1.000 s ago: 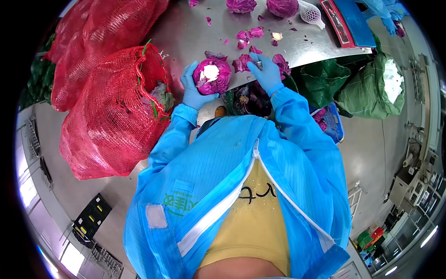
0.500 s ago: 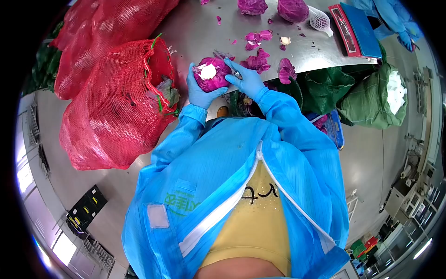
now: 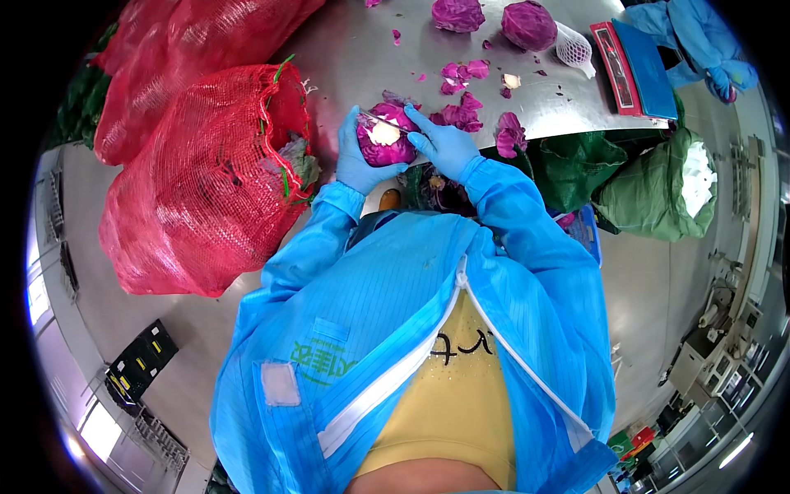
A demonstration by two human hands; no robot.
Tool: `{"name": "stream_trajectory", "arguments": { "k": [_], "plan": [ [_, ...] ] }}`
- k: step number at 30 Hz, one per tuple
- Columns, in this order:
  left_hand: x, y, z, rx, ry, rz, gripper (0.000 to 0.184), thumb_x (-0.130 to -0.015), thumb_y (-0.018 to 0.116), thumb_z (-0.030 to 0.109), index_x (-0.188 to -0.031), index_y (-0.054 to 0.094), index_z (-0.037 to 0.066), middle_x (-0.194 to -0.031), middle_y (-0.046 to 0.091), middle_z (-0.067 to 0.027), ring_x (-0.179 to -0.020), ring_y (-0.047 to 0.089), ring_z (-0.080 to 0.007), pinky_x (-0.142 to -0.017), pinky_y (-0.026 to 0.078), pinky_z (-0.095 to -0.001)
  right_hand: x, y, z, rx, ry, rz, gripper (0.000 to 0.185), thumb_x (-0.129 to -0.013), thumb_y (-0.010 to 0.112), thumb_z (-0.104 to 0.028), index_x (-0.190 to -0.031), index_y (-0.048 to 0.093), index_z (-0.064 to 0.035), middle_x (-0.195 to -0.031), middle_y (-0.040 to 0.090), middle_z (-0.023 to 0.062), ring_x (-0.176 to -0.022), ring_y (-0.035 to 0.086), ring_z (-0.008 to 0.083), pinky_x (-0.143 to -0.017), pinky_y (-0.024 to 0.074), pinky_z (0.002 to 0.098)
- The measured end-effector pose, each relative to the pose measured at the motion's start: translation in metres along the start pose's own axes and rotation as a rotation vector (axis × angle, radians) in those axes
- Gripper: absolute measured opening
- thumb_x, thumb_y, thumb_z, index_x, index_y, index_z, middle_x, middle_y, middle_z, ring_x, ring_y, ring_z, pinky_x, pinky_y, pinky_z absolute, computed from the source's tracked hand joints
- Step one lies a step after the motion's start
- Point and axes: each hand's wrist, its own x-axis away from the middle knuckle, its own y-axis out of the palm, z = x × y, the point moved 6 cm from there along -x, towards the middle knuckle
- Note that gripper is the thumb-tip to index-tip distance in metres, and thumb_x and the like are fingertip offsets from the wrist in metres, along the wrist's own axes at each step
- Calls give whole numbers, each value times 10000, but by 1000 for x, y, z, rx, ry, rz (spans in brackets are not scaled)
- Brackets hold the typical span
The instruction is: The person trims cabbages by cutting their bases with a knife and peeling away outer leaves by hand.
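Note:
A red cabbage (image 3: 385, 151) with its pale cut stem end facing up is cradled by my blue-gloved left hand (image 3: 355, 163), fingers and thumb wrapped round its left and lower side. My right hand (image 3: 448, 148), also gloved in blue, is closed at the cabbage's right side on a small knife (image 3: 377, 121). The thin blade lies across the top of the head by the white stem; the handle is mostly hidden in the fingers. Loose purple leaves (image 3: 463, 113) lie on the table just beyond my right hand.
Two red cabbages (image 3: 458, 15), a white foam net (image 3: 573, 49) and blue and red trays (image 3: 643, 70) are on the steel table (image 3: 354, 62). Red mesh sacks (image 3: 193, 181) stand left, green sacks (image 3: 658, 185) right. Another person's blue sleeve (image 3: 699, 33) shows at far right.
The knife in my right hand has swung from beside the cabbage to across its stem end. The cabbage has turned slightly in my left hand. The whole view has shifted a little.

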Motion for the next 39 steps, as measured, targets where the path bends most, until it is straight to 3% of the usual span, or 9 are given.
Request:
{"name": "stream_trajectory", "arguments": {
  "k": [15, 24, 28, 33, 37, 39],
  "plan": [
    [-9, 1, 21, -155, 7, -8, 1172, -434, 864, 329, -1361, 232, -9, -1289, 371, -209, -1198, 411, -344, -1024, 363, -388, -5, -7, -2, 145, 109, -32, 528, -937, 297, -527, -1408, 297, -287, -869, 644, 191, -754, 627, 373, -663, 491, 479],
    [-11, 4, 30, -249, 4, -33, 1177, -456, 842, 419, -1374, 233, 6, -1313, 356, -211, -1195, 416, -355, -995, 388, -401, -3, -2, 2, 140, 156, 65, 515, -940, 296, -518, -1394, 332, -278, -869, 647, 188, -748, 626, 376, -665, 496, 477],
    [-8, 4, 28, -257, -12, -7, 1180, -450, 844, 424, -1374, 239, 5, -1321, 352, -213, -1196, 414, -356, -992, 389, -406, -2, 5, 6, -33, 227, 176, 500, -933, 332, -522, -1366, 389, -278, -866, 646, 203, -779, 624, 389, -704, 494, 484],
    [-6, 5, 31, -177, 18, 21, 1180, -451, 843, 435, -1371, 243, 4, -1328, 350, -219, -1206, 400, -364, -1004, 375, -408, -8, 23, 29, -556, 222, 325, 505, -930, 386, -502, -1271, 522, -155, -937, 646, 206, -850, 622, 392, -770, 491, 436],
    [-1, 4, 28, -213, 21, 27, 1179, -454, 841, 432, -1375, 236, 12, -1328, 354, -221, -1226, 376, -368, -1014, 361, -413, -12, 13, 32, -525, 226, 296, 518, -923, 417, -497, -1222, 555, -98, -985, 640, 206, -929, 610, 378, -813, 475, 413],
    [1, 3, 28, -200, 19, 19, 1175, -457, 841, 426, -1376, 234, 15, -1329, 353, -221, -1232, 368, -369, -1017, 357, -415, -13, 10, 35, -738, 424, 172, 536, -899, 452, -520, -1173, 579, -77, -1013, 636, 200, -974, 595, 368, -834, 464, 404]
  ]
}}
